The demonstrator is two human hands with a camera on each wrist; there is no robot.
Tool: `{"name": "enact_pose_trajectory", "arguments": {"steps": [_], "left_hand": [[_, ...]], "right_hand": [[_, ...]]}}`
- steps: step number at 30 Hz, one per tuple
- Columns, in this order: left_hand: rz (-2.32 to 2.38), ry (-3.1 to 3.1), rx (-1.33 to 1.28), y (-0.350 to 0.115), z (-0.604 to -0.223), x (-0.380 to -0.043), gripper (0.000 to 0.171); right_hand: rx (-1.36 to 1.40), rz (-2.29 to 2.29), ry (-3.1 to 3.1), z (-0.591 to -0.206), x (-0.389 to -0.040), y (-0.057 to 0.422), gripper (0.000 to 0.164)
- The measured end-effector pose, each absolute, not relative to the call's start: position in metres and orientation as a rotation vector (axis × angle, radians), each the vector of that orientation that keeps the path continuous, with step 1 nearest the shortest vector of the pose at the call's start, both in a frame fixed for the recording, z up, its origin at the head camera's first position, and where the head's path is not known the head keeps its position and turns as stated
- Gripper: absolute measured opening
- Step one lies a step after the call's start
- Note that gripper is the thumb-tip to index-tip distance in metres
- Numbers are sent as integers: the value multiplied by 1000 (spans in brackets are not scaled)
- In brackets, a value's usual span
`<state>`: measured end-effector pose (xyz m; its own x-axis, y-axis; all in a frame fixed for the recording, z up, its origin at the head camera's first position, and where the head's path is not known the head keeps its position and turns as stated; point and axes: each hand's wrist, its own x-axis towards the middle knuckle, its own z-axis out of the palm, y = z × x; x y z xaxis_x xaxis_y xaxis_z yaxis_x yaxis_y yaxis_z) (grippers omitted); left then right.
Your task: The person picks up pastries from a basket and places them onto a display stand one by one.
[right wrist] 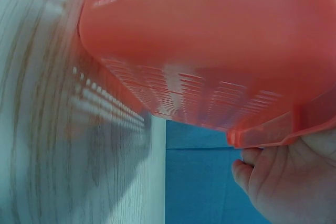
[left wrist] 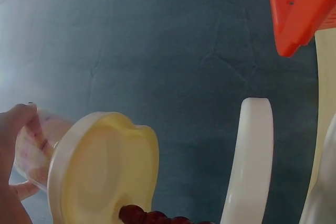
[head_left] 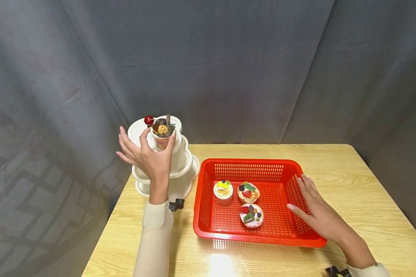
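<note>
My left hand (head_left: pixel 151 159) pinches a small dessert cup (head_left: pixel 162 144) between thumb and fingers, at the top tier of a white tiered stand (head_left: pixel 136 134). Chocolate pieces, a nutty ball and a stick top the cup. In the left wrist view the cup (left wrist: pixel 32 153) overlaps the tier's pale underside (left wrist: pixel 110 166). On the right, my right hand (head_left: pixel 324 217) rests at the right rim of a red basket (head_left: pixel 202 219), fingers extended and thumb over the inside. Inside the basket are a yellow-topped dessert cup (head_left: pixel 223 193), a fruit tart (head_left: pixel 248 193) and a pink-edged fruit dessert (head_left: pixel 251 216).
Beside the held cup a red cherry-like ball (head_left: pixel 148 120) shows at the top tier, and dark red beads (left wrist: pixel 157 217) show below that tier. Stand and basket share a wooden table (head_left: pixel 364 215). Grey curtains (head_left: pixel 228 77) hang behind and at both sides.
</note>
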<state>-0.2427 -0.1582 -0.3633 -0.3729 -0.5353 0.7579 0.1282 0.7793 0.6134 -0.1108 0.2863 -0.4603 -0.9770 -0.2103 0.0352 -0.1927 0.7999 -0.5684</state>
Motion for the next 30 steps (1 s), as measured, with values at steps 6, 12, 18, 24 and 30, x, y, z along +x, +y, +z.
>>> {"name": "enact_pose_trajectory", "arguments": {"steps": [6, 12, 18, 24, 30], "left_hand": [[-736, -1837, 339, -159, -366, -247, 74], [-742, -1841, 353, -161, -372, -250, 74], [-733, -1845, 357, -161, -375, -252, 71], [-734, -1866, 366, -162, -377, -252, 70], [-726, -1890, 378, -162, -378, -251, 71]], "right_hand": [[-332, -931, 2956, -461, -111, 286, 95], [-337, -947, 2945, -461, -111, 286, 94], [-341, -952, 2941, -461, -111, 286, 94], [-339, -947, 2946, -462, -111, 287, 94], [-339, -952, 2943, -462, -111, 288, 94]]}}
